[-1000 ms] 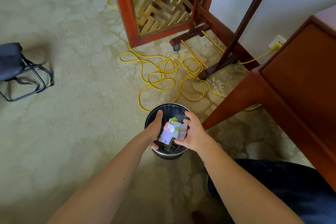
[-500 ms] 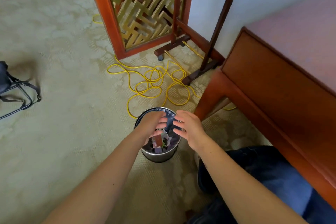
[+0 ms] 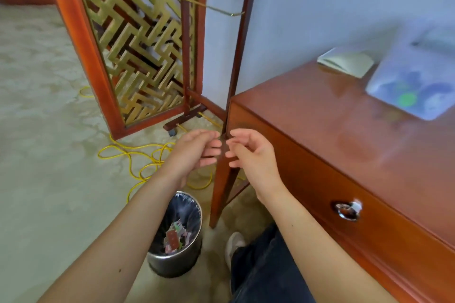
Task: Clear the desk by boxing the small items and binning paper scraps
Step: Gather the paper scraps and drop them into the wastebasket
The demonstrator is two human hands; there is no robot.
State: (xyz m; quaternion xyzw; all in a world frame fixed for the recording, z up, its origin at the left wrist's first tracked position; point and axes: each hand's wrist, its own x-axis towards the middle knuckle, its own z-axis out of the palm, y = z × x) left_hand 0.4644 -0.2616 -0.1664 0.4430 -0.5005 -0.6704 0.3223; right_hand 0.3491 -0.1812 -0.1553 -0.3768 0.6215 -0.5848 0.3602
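A second ago both hands were low over the bin, cupping a clutch of coloured paper scraps; half a second ago they had spread apart above its mouth; now the left hand and the right hand have risen well clear of it, and the view has swung up to take in the worktop. The scraps lie inside the bin, which stands on the carpet below the fingers and nearer the person; that handful, I judge, is binned.

The left fingers and the right fingers are released: loosely curled, palms turned toward each other, tips close but not quite meeting; they hold nothing and touch nothing, hanging in the air in front of the worktop's near corner.

To the right of the fingers and farther off, the worktop carries a pale pad or folded paper and, beyond it, what seems to be a clear box with coloured things inside; motion blur keeps me from saying whether it is lidded or what it contains. The wood nearest the fingers shows no scraps, so the job looks close to done, though the blurred far part may yet hide something. A yellow cable coils on the floor left of the fingers.
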